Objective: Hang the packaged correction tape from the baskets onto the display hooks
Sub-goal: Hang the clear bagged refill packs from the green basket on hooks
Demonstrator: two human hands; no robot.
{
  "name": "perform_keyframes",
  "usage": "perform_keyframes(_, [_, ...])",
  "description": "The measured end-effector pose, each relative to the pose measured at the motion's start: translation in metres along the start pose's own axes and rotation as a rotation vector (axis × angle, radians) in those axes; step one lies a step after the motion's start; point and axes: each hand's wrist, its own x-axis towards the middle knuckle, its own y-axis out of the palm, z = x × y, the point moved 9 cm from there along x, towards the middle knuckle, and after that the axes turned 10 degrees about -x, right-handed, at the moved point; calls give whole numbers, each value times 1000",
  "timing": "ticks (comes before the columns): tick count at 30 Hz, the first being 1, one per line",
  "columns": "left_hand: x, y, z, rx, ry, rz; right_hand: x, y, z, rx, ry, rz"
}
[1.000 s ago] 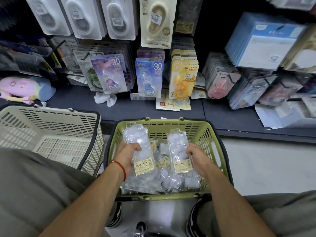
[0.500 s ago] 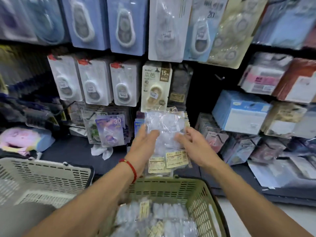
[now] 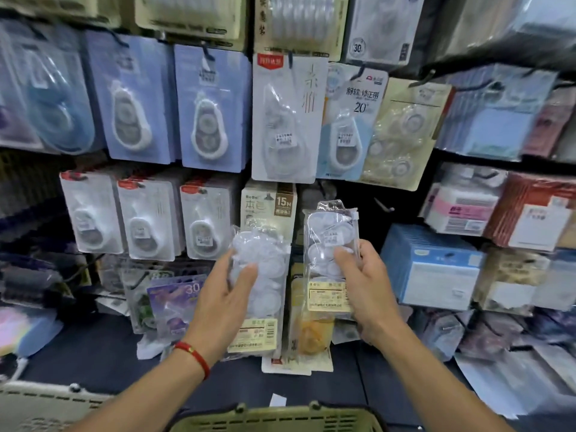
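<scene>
My left grip (image 3: 229, 294) was curled round one clear tape pack (image 3: 260, 275), right grip (image 3: 363, 285) pinched another pack (image 3: 330, 244); bare hook (image 3: 385, 207) just up-right, dark gap around it.

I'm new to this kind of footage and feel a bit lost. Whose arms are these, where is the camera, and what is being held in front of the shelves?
There is no machine here. A person wears a wide-angle camera on the head, looking forward and down, so you see their own arms. The left hand, with a red bracelet on its wrist, grips one clear pack of correction tape. The right hand grips a second clear pack, raised a little higher. Behind them is a shop display wall of hanging stationery packages. At the bottom edge sits the rim of a green basket, with a pale basket to its left.
</scene>
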Motion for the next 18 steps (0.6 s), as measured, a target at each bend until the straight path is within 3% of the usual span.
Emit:
perform_keyframes(11, [5,-13,-4,-81,7,5,16,-1,-15,-28,36,-70])
perform_keyframes(18, [0,-3,-7,-93,22,36,4,-7,-8,-414,-4,-105])
